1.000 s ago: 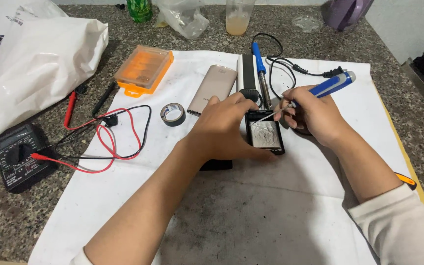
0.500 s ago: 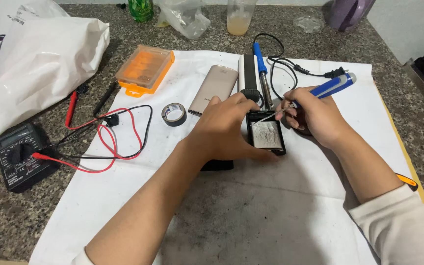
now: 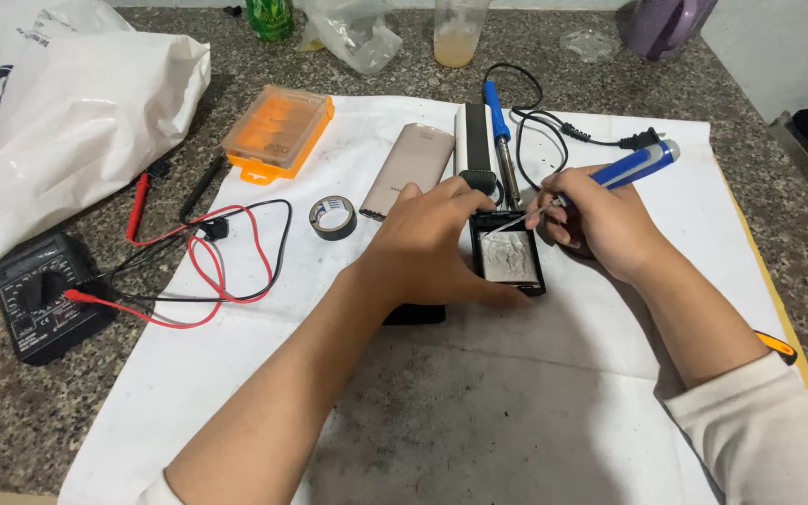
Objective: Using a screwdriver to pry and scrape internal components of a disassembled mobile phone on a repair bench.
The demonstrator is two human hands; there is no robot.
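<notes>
Your left hand (image 3: pixel 432 245) pins the small black device (image 3: pixel 509 262) flat on the white sheet (image 3: pixel 554 374); right hand (image 3: pixel 600 220) fingers grip the screwdriver (image 3: pixel 624 168). It looks light, rigid and fragile inside: hold its edges.

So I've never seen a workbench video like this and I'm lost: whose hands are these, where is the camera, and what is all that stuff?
The camera sits on the person's head, looking down at their own two bare hands. The left hand steadies a small opened black device on a white sheet. The right hand holds a blue-handled screwdriver, its tip at the device. Around them lie a soldering iron, a roll of tape, an orange parts box, a beige phone cover and a multimeter with red and black leads.
</notes>
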